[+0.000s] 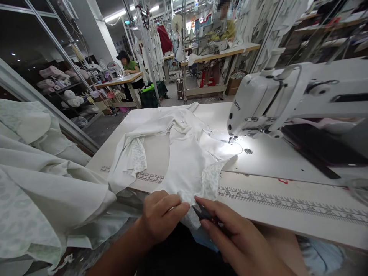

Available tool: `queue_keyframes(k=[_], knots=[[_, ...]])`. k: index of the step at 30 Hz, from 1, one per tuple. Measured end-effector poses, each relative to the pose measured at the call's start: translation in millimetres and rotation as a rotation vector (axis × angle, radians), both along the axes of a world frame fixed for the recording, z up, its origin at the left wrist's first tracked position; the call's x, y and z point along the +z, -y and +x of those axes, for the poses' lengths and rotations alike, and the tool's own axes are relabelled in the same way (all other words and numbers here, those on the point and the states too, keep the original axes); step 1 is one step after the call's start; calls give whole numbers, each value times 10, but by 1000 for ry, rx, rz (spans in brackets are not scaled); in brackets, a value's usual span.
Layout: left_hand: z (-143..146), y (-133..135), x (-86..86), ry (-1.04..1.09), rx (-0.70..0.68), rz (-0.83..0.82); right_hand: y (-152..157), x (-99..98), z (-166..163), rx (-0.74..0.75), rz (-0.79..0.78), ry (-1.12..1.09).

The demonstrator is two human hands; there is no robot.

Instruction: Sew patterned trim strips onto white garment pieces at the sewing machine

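From my remote seat I see the white garment (186, 165) left of the sewing machine (253, 101); nearer me than that machine, my left hand (163, 214) pinches its edge, and my right hand's (234, 234) fingers clamp dark snips (204, 213).

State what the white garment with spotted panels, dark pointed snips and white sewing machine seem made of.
White garment with pale spotted panels: soft matte fabric, knit or woven unclear; it drapes and creases.
Small dark pointed snips: probably metal, given the thin tapered blades; finish unclear.
White sewing machine: likely painted metal, perhaps plastic; smooth casing with soft highlights.
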State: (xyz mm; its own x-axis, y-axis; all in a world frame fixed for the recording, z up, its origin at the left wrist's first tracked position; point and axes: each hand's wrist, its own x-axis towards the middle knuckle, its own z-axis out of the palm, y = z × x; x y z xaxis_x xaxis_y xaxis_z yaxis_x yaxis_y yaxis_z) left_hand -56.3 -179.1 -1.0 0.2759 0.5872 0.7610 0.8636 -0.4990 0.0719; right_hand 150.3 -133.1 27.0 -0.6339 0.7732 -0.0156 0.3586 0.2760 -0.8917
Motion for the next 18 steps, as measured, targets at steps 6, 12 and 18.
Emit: queue_keyframes(k=[6, 12, 18], knots=[[37, -3, 7, 15, 15, -4, -21, -95, -10, 26, 2, -21], [39, -21, 11, 9, 18, 13, -34, -124, -12, 57, 18, -8], [43, -26, -10, 37, 8, 1, -42, -151, -14, 62, 18, 7]])
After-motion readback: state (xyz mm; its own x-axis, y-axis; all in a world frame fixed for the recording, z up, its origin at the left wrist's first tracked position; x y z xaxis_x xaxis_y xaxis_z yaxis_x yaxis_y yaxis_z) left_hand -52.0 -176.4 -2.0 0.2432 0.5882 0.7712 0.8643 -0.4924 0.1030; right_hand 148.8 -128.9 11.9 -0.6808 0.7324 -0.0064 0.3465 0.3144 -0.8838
